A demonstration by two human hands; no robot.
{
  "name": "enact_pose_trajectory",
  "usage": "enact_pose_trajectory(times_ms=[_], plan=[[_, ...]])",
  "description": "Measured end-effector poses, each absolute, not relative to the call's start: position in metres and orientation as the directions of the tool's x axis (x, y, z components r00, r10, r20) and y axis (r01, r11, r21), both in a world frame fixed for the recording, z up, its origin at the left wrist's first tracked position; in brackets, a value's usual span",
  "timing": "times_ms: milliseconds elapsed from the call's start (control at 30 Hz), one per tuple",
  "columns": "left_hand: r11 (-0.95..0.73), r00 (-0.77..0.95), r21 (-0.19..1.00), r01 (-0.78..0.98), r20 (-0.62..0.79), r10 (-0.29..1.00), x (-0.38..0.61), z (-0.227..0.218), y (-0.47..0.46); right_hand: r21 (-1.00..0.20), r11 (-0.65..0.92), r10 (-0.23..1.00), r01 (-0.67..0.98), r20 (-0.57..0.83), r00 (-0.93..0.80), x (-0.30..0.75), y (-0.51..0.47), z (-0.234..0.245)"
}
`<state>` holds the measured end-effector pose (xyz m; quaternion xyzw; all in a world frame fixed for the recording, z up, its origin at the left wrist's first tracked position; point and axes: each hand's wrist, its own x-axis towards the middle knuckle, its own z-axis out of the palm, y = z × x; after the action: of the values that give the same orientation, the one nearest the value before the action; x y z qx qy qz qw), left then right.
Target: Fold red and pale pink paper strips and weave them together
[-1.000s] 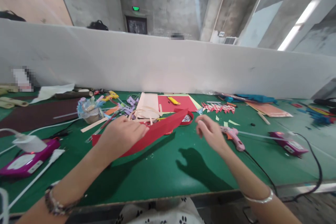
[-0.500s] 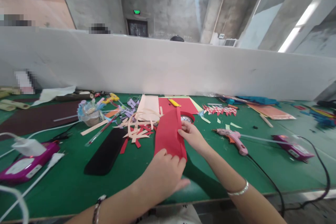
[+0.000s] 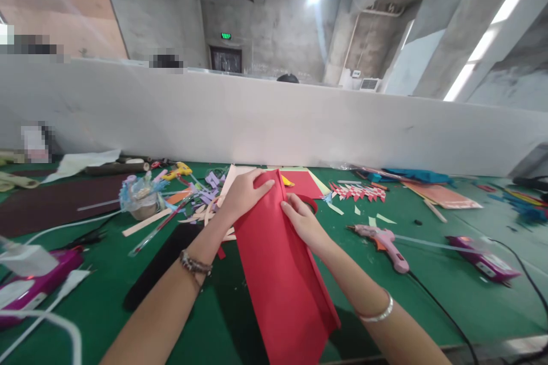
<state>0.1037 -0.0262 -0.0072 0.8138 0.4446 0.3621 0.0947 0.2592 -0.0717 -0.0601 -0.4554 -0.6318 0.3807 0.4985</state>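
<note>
A long red sheet [image 3: 278, 274], of paper or thin foam, slants from the middle of the green table toward me, with a narrow fold running down its right side. My left hand [image 3: 248, 194] grips its far end from the left, the thumb lying across the top. On the right edge, near the far end, my right hand [image 3: 302, 217] pinches the fold between thumb and fingers. Just behind that hand shows part of a red ring-shaped roll [image 3: 311, 203]. The undersides of the fingers are hidden by the sheet.
A pink glue gun [image 3: 383, 242] with its cord lies to the right, before a purple power strip [image 3: 483, 259]. Left are a black flat object [image 3: 165, 265], a jar [image 3: 145, 199] and paper strips. A white partition [image 3: 274, 120] stands behind the green table [image 3: 363, 308].
My left hand has moved from the sheet's near end to its far end. The sheet now reaches closer to me, and my right hand still pinches its right edge.
</note>
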Motion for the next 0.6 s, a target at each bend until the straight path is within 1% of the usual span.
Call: enact_pose_trajectory(times_ms=[67,133,200,233,267,333,433,533,600], plan=[[-0.577,0.341,0.510,0.638,0.484,0.806,0.104,-0.009,-0.016,-0.881,0.347,0.934,0.321,0.355,-0.034,0.258,-0.055,-0.061],[-0.581,0.352,0.518,0.628,0.476,0.806,0.101,-0.011,-0.009,-0.808,0.389,0.899,0.443,0.439,0.012,0.260,-0.038,-0.060],[-0.578,0.357,0.520,0.628,0.467,0.809,0.094,-0.014,-0.003,-0.742,0.429,0.869,0.514,0.495,-0.012,0.262,-0.023,-0.058],[-0.572,0.361,0.523,0.631,0.455,0.814,0.090,-0.016,0.001,-0.730,0.449,0.862,0.515,0.506,-0.034,0.263,-0.016,-0.056],[-0.565,0.367,0.529,0.633,0.438,0.821,0.086,-0.018,0.005,-0.740,0.463,0.861,0.488,0.505,-0.052,0.263,-0.010,-0.055],[-0.550,0.372,0.536,0.641,0.410,0.833,0.079,-0.021,0.012,-0.813,0.457,0.884,0.361,0.459,-0.087,0.261,-0.001,-0.053],[-0.559,0.350,0.511,0.653,0.451,0.821,0.077,-0.025,0.020,-0.921,0.359,0.929,0.151,0.338,-0.151,0.257,0.006,-0.054],[-0.559,0.311,0.524,0.642,0.489,0.815,0.083,-0.026,0.022,-0.948,0.308,0.934,0.083,0.285,-0.214,0.253,0.007,-0.056],[-0.541,0.282,0.562,0.626,0.484,0.828,0.088,-0.025,0.022,-0.934,0.343,0.922,0.102,0.313,-0.229,0.250,0.006,-0.057]])
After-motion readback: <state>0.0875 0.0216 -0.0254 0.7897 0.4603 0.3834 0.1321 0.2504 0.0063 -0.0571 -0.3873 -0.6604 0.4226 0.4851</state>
